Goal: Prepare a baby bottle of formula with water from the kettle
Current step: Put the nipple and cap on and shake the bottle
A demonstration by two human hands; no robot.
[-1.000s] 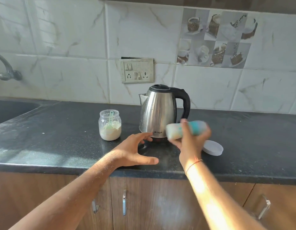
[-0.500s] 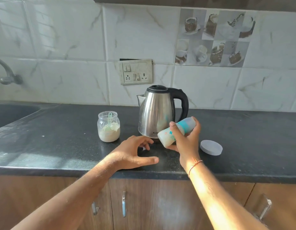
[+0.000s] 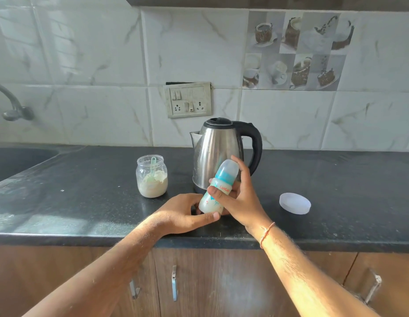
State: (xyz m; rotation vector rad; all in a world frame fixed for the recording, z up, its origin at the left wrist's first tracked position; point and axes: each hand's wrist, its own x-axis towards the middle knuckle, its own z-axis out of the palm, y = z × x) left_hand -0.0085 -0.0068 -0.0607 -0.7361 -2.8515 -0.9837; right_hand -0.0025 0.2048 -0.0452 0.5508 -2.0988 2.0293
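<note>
A home kitchen: dark stone counter [image 3: 61,202], marble-look tiled wall [image 3: 96,53], sink [image 3: 13,161] and tap [image 3: 13,106] at nine o'clock, steel kettle [image 3: 217,154] at twelve.

Both forearms bare, no sleeves in view. Left hand [image 3: 185,213]: no rings, no watch, nothing worn. Right hand [image 3: 240,197]: no rings either. Thin orange-red thread band [image 3: 266,233] tied round the right wrist, slightly twisted. Fine hair visible along both forearms. Nails short, unpainted.

Soft daylight, sunlit patches on the forearms and counter [image 3: 61,202], sharp centre, wide-angle bending at edges.
</note>
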